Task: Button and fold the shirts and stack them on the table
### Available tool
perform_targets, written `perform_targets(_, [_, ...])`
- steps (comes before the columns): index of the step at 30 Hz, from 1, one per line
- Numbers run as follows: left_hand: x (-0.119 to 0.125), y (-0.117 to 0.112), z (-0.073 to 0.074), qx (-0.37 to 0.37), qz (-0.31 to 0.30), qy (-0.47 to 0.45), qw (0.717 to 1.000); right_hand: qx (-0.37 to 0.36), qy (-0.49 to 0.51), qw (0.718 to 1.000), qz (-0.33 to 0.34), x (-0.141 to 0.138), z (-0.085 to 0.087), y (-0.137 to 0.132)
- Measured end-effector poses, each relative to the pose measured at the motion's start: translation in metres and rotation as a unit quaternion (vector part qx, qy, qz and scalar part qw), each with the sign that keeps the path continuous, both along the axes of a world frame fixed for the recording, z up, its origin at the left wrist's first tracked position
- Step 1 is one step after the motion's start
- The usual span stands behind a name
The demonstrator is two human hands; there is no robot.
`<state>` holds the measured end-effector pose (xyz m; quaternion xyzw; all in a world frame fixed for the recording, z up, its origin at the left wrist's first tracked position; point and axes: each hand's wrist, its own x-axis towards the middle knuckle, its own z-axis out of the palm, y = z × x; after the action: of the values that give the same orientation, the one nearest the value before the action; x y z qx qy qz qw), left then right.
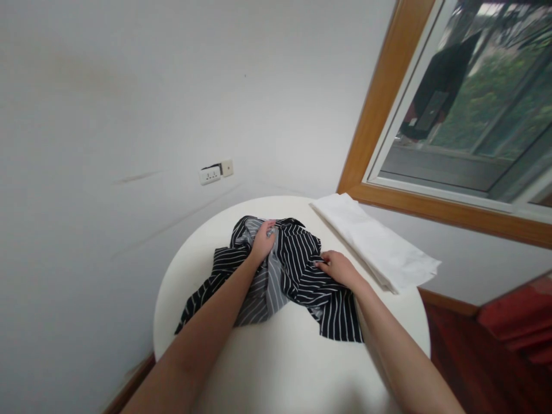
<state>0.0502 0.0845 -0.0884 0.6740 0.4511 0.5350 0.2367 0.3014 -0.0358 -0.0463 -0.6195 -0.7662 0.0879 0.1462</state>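
Observation:
A black garment with white stripes lies crumpled on a round white table, part of it turned to show a grey inner side. My left hand rests on the garment's far part, fingers curled into the cloth near the grey side. My right hand lies on the garment's right part, its fingers closed on the striped cloth.
A folded white cloth lies on the table's far right, partly over the edge. A white wall with a socket stands behind. A wood-framed window is at the right. Red-brown floor shows below right.

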Motion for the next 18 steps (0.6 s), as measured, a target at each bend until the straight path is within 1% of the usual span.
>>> perform_targets(2, [0.004, -0.006, 0.003, 0.069, -0.032, 0.071, 0.995, -0.002, 0.057, 0.998, 0.020, -0.002, 0.006, -0.004])
perform_targets(3, [0.006, -0.011, 0.005, 0.097, -0.044, 0.118, 0.987, 0.002, 0.085, 0.996, 0.034, -0.004, 0.009, -0.007])
perform_targets(5, [0.010, -0.021, 0.008, 0.133, -0.058, 0.222, 0.964, 0.013, 0.123, 0.991, 0.059, -0.007, 0.012, -0.010])
perform_targets(7, [0.015, -0.032, 0.010, 0.140, -0.049, 0.323, 0.935, 0.013, 0.136, 0.988, 0.075, -0.009, 0.013, -0.012])
perform_targets(9, [0.020, -0.039, 0.009, 0.121, -0.014, 0.400, 0.908, 0.005, 0.142, 0.986, 0.085, -0.010, 0.014, -0.013])
perform_targets(11, [0.023, -0.042, 0.008, 0.083, 0.038, 0.441, 0.893, -0.006, 0.150, 0.984, 0.092, -0.007, 0.015, -0.014])
perform_targets(14, [0.025, -0.043, 0.009, 0.018, 0.101, 0.460, 0.882, -0.036, 0.146, 0.981, 0.118, 0.003, 0.022, -0.016])
perform_targets(16, [0.025, -0.042, 0.011, -0.011, 0.116, 0.466, 0.877, -0.061, 0.136, 0.980, 0.129, 0.012, 0.029, -0.018])
perform_targets(18, [0.025, -0.042, 0.012, -0.024, 0.124, 0.471, 0.873, -0.065, 0.127, 0.984, 0.111, 0.022, 0.039, -0.020])
